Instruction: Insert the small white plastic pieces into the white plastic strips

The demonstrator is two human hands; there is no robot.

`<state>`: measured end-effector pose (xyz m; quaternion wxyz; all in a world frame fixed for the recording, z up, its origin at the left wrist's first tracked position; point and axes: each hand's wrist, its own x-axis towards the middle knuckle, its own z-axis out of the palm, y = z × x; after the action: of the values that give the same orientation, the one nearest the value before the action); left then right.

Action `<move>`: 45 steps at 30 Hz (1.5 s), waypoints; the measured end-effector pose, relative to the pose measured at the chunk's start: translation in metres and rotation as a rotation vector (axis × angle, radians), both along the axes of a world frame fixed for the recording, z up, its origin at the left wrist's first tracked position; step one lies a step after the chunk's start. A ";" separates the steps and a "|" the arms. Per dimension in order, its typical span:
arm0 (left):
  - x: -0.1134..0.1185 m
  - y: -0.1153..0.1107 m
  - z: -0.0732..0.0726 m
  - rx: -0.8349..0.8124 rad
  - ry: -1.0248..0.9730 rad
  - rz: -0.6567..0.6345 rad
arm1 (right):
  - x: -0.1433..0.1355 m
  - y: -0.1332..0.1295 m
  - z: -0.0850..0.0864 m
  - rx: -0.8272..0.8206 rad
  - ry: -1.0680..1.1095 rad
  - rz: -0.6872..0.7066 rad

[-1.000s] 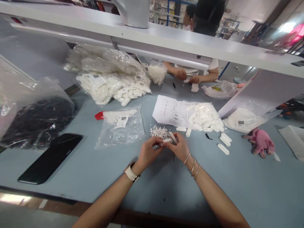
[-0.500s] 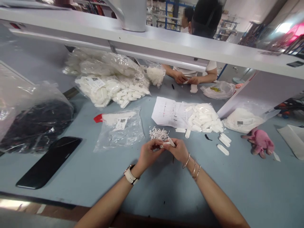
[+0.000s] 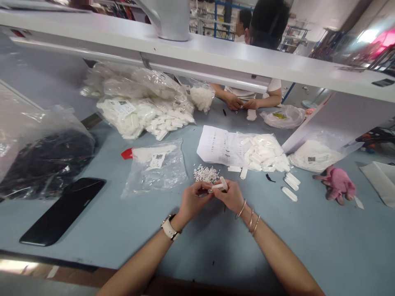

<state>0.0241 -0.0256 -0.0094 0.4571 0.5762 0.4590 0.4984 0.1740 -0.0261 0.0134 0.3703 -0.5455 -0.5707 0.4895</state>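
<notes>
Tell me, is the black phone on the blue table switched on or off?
Apparently off: the black phone lies flat on the blue table, its screen dark.

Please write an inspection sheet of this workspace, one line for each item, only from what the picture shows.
Surface: blue-grey table, under a white shelf.
Job's things: white plastic piece pinched between both hands; heap of tiny white parts just beyond.
Clutter: bags of white parts, black phone, printed sheet, pink toy.
Grippers: left hand and right hand meet on the piece.
Cables: nothing seen.
Surroundings: another person's hands work across the table.
</notes>
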 end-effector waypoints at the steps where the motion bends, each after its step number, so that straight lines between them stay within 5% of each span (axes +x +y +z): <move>1: 0.000 0.001 0.000 -0.009 -0.003 0.002 | 0.001 0.001 0.000 0.020 -0.019 0.004; 8: -0.009 0.010 0.005 -0.102 -0.010 0.177 | 0.019 0.013 -0.003 0.216 -0.430 -0.096; 13: -0.010 0.012 0.009 -0.116 -0.034 0.204 | 0.014 0.011 -0.011 0.241 -0.694 0.122; 20: -0.009 0.011 0.011 -0.112 0.012 0.237 | 0.003 0.005 -0.014 0.204 -0.838 0.185; 26: -0.009 0.011 0.007 -0.108 0.003 0.231 | 0.004 0.008 -0.011 0.187 -0.752 0.132; 35: -0.008 0.011 -0.002 -0.051 0.077 0.181 | 0.010 0.007 0.000 0.164 -0.138 -0.086; 45: -0.003 0.003 -0.004 0.051 0.160 0.031 | 0.000 -0.001 -0.002 0.436 -0.183 -0.059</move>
<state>0.0211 -0.0223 -0.0133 0.3966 0.6185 0.4899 0.4693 0.1739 -0.0271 0.0111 0.4402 -0.5111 -0.6779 0.2922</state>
